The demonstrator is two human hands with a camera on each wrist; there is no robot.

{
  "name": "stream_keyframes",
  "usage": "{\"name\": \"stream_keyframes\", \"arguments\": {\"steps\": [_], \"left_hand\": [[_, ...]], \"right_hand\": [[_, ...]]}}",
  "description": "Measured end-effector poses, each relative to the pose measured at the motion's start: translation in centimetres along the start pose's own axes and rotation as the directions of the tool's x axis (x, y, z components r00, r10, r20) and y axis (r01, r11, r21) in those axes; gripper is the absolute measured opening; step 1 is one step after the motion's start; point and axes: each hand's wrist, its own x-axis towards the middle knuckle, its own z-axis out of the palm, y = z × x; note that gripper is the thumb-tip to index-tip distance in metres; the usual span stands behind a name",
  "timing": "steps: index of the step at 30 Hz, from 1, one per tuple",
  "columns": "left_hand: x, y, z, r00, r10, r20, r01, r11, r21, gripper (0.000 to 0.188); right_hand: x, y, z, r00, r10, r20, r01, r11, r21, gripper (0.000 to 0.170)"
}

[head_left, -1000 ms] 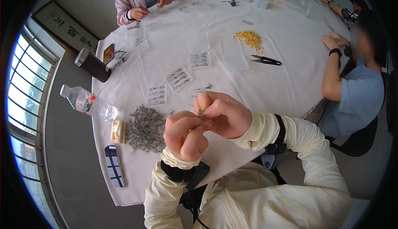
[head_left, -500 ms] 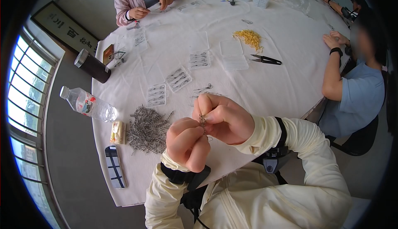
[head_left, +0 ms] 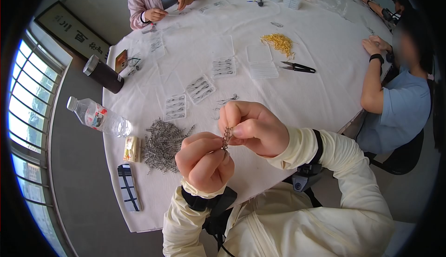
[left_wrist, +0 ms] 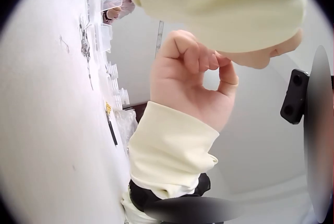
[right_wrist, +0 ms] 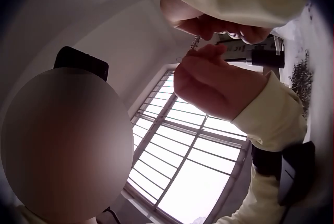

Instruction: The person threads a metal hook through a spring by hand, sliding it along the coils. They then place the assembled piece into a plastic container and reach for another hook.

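Observation:
A small coiled wire spring point(head_left: 226, 137) is held upright between both hands, above the near side of the table. My left hand point(head_left: 205, 161) pinches its lower end with thumb and forefinger, the other fingers curled in. The upper end is pinched by my right hand point(head_left: 258, 129). In the right wrist view the spring point(right_wrist: 195, 42) shows as a short coil between the two hands. The left wrist view shows the right hand point(left_wrist: 193, 86), but its own sleeve hides the spring. Left of the hands lies a pile of dark wire springs point(head_left: 162, 141).
Clear boxes of hook-like metal pieces point(head_left: 200, 88) lie beyond the hands, with loose pieces point(head_left: 227, 99) nearer. Farther off are an open clear box point(head_left: 263, 69), black snips point(head_left: 299, 67) and a yellow pile point(head_left: 278, 43). A bottle point(head_left: 100, 116), flask point(head_left: 104, 73) and phone point(head_left: 128, 187) stand or lie left.
The hands have drawn slightly apart, the left one shifting left, and more of the spring shows between them. Both still pinch it. The things on the table have stayed put.

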Motion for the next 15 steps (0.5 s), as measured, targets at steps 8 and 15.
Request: {"name": "stream_keyframes", "arguments": {"steps": [8, 15], "left_hand": [[-1.0, 0.0, 0.7, 0.986, -0.145, -0.083, 0.144, 0.989, -0.024, 0.016], [-0.7, 0.0, 0.7, 0.981, -0.114, -0.159, 0.107, 0.993, -0.052, 0.022]], "right_hand": [[0.1, 0.2, 0.3, 0.998, 0.001, -0.062, -0.003, 1.000, -0.020, 0.008], [-0.1, 0.5, 0.6, 0.996, 0.023, -0.082, -0.018, 0.998, 0.059, 0.005]]}}
